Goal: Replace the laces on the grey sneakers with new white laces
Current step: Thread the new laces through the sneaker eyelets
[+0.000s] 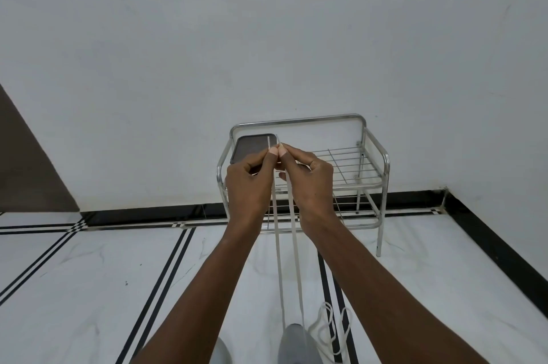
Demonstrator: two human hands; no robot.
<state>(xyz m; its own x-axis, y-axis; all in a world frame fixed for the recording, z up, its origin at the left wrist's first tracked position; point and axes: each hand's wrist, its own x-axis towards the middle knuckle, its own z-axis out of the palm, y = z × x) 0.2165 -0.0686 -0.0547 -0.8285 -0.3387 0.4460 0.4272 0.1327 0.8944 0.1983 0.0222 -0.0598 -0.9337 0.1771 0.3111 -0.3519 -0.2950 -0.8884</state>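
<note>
Where hands (278,174) pinch, lace (289,245) below.

Home room, marble floor (89,268), shoe rack (350,168)

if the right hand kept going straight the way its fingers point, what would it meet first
The right hand points up-left at the left hand; their thumbs already touch at the lace ends, so it meets the left thumb first. Behind lies a dark tray on the rack, depth unclear.
</note>
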